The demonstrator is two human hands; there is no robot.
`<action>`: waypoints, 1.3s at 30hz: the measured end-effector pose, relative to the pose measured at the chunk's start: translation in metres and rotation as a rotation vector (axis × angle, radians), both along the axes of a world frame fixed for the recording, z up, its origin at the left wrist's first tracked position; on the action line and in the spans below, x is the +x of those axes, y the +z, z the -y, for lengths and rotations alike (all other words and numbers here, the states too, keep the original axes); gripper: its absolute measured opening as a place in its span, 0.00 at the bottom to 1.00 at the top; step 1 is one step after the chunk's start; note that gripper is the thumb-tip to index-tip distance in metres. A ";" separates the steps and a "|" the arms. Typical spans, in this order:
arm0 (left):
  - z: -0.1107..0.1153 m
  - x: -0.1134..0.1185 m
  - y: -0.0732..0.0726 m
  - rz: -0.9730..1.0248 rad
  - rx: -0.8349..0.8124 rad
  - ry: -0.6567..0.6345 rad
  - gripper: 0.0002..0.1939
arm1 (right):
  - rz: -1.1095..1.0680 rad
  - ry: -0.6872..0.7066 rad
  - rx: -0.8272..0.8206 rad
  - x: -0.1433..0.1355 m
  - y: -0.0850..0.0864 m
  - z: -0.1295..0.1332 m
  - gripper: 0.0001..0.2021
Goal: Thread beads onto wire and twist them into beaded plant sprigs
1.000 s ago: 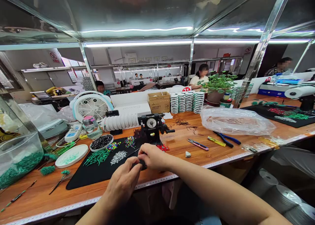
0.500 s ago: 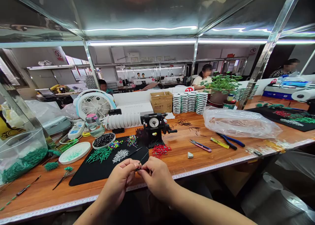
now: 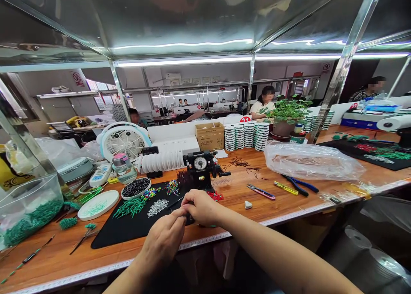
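My left hand (image 3: 165,234) and my right hand (image 3: 203,207) meet at the fingertips over the near edge of the black mat (image 3: 128,229). Both have their fingers pinched together. Something small and dark is between them, mostly hidden by the fingers. Beyond the hands on the mat lie a heap of small silvery pieces (image 3: 158,207), green strips (image 3: 129,207) and coloured beads (image 3: 172,187). Red pieces (image 3: 216,196) show partly behind my right hand. A black hand-cranked device with a dial (image 3: 201,163) stands just behind them.
A bowl of black beads (image 3: 136,187) and a white dish (image 3: 98,205) stand left. To the right lie snips (image 3: 260,191), a yellow-handled tool (image 3: 285,187), blue pliers (image 3: 300,185) and a clear plastic bag (image 3: 314,161). Spools (image 3: 248,136) are stacked behind. A co-worker (image 3: 265,102) sits beyond the partition.
My right hand has moved up and slightly left, now covering part of the red pieces. The left hand has turned, its back facing me more. The thin dark strand above the fingers is less visible.
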State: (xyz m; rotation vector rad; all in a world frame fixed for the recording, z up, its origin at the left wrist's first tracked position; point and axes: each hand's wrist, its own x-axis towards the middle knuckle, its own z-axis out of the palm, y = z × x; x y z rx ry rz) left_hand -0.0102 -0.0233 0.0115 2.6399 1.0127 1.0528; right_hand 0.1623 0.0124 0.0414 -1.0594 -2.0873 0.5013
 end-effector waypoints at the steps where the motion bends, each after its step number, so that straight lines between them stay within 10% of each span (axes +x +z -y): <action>1: 0.000 0.002 0.004 0.111 -0.139 0.028 0.08 | -0.015 -0.024 0.018 0.002 0.000 0.004 0.04; 5: 0.006 0.012 0.018 0.515 -0.624 0.196 0.08 | -0.110 -0.197 0.154 0.004 -0.008 0.030 0.06; 11: 0.010 0.015 0.017 0.590 -0.789 0.203 0.10 | -0.163 -0.143 -0.117 -0.011 -0.032 0.056 0.06; 16: 0.010 0.008 0.021 0.459 -0.658 0.151 0.08 | 0.053 -0.036 0.303 -0.005 -0.022 0.054 0.07; 25: 0.008 -0.001 0.003 -0.072 0.079 0.038 0.14 | -0.049 -0.012 0.017 -0.006 0.000 0.004 0.07; 32: 0.011 0.010 0.017 0.569 -0.666 0.176 0.08 | -0.128 -0.190 0.138 0.000 -0.009 0.038 0.08; 39: 0.011 0.010 0.018 0.605 -0.738 0.186 0.10 | -0.010 -0.132 0.134 -0.010 -0.031 0.059 0.07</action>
